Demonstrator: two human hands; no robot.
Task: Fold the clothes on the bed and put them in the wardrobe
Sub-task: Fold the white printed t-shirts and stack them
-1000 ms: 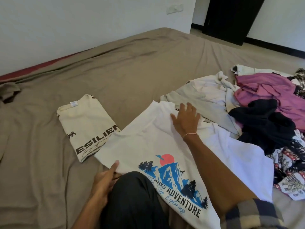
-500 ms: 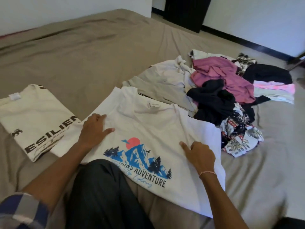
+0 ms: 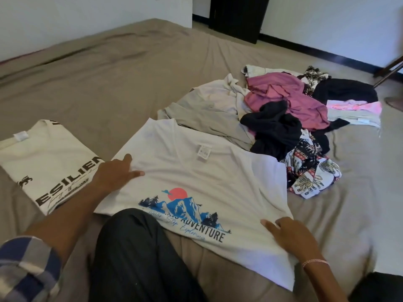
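Step in hand: folding, with one garment judged done. A white T-shirt with a mountain print lies spread print-up on the bed, near centre, its lower part draped over the person's knee.

Left hand: grip released, palm flat on the shirt's left side. Right hand: rests on the shirt's near right edge with fingers bent. Whether it pinches the cloth cannot be told.

Next move, as judged: take a side edge and fold it inward over the print, with the cloth kept smooth.

A folded cream shirt lies to the left. A pile of unfolded clothes lies far right, touching the T-shirt.

Surface: brown sheet, creased. Room: white walls and a dark door at the far side. No wardrobe can be identified.
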